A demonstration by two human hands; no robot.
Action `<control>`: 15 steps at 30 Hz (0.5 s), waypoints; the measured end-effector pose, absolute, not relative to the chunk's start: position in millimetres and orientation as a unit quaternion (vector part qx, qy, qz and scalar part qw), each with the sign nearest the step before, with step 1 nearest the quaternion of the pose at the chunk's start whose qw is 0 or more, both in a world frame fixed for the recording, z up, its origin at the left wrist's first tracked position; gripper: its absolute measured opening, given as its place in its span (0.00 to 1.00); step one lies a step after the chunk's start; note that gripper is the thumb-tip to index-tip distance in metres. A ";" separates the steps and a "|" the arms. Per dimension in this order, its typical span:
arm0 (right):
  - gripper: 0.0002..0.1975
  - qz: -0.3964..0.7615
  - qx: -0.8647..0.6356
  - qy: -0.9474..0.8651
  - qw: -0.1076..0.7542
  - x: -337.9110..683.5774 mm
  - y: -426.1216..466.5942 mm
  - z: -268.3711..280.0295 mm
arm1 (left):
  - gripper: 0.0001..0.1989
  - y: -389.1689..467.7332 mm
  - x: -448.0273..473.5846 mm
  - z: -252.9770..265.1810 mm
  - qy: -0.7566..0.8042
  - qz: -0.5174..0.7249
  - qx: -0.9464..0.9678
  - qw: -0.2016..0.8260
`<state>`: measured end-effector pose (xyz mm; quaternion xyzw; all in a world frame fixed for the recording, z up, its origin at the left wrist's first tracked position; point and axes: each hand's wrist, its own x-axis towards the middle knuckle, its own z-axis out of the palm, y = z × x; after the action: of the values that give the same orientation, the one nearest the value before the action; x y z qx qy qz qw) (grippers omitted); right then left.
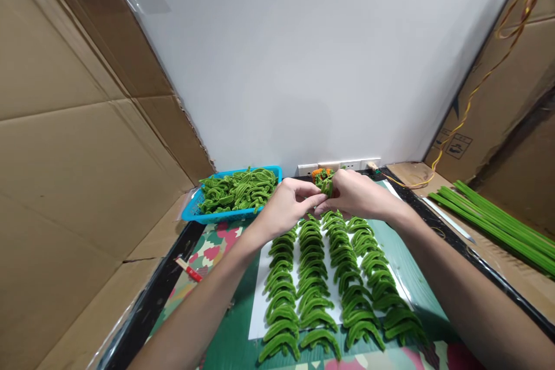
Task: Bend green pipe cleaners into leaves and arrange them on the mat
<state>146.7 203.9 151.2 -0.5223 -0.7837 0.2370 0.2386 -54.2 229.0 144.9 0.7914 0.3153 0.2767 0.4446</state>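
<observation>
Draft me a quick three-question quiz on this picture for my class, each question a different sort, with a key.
1. True or false: the left hand and right hand meet at a small green piece.
2. How many columns of curved green pieces run across the white paper?
3. Fill in: the long green rods lie on ____, at the picture's right.
Key: 1. True. 2. Four. 3. Cardboard.

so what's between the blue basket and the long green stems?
In the head view, left to right: left hand, a fuzzy green piece at both hands' fingertips, right hand and forearm, then a slim white stick beside the long green stems.
</observation>
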 end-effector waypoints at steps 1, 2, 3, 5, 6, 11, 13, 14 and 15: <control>0.26 0.240 -0.515 -0.786 0.244 147.3 204.8 148.7 | 0.19 228.9 -54.7 145.4 0.309 0.263 0.797 0.447; 0.26 0.247 -0.506 -0.787 0.251 148.0 205.7 146.4 | 0.19 228.9 -55.3 145.9 0.305 0.249 0.801 0.452; 0.25 0.256 -0.496 -0.788 0.260 148.7 206.6 144.7 | 0.19 229.1 -56.2 146.5 0.301 0.233 0.803 0.458; 0.24 0.284 -0.468 -0.789 0.278 149.5 208.1 143.6 | 0.19 229.9 -57.9 147.9 0.295 0.212 0.799 0.478; 0.24 0.303 -0.454 -0.785 0.292 149.7 208.8 144.1 | 0.18 230.3 -58.6 148.8 0.294 0.216 0.790 0.493; 0.23 0.419 -0.381 -0.686 0.457 148.3 210.8 150.9 | 0.18 230.7 -58.3 155.1 0.311 0.330 0.709 0.539; 0.22 0.468 -0.339 -0.638 0.509 146.9 210.9 152.3 | 0.19 230.1 -57.4 157.2 0.309 0.371 0.693 0.535; 0.23 0.488 -0.319 -0.622 0.522 146.1 210.8 152.5 | 0.19 229.9 -57.0 157.8 0.306 0.390 0.687 0.531; 0.23 0.503 -0.305 -0.612 0.529 145.4 210.8 152.4 | 0.19 229.8 -56.8 158.2 0.303 0.408 0.681 0.528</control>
<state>145.4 210.8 152.4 -0.3048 -0.6118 0.5029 0.5291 -56.8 229.8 158.2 0.6806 0.3033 0.4078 0.5277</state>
